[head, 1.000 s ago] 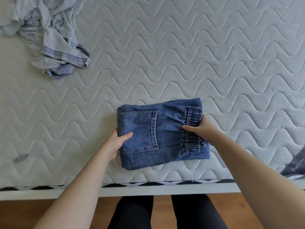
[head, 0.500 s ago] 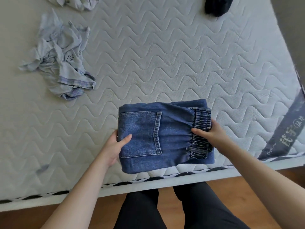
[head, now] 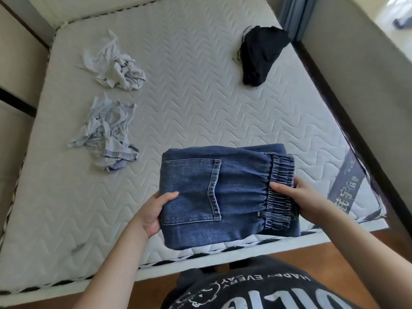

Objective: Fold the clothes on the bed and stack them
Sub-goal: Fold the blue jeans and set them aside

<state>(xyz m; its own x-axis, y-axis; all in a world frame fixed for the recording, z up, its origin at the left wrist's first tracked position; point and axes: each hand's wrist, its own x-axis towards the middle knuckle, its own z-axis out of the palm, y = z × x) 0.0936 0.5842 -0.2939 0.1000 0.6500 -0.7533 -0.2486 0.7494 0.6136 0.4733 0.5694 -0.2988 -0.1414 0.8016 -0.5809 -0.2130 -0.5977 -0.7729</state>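
At the far left of the mattress lie two crumpled pale garments, a whitish one further back and a light blue one with a plaid trim nearer, both unfolded and probably waiting their turn. Near the front edge sit the folded jeans, back pocket up and elastic waistband to the right. The left hand grasps their left edge, thumb on top and fingers underneath; the right hand grips the waistband side the same way. Holding both ends likely keeps the folds from slipping while the bundle is carried. A black garment lies bunched near the far right corner.

Compared with a second ago, the view has pulled back and tilted up, bringing the whitish and black garments into sight, and the jeans look raised off the mattress rather than pressed flat.
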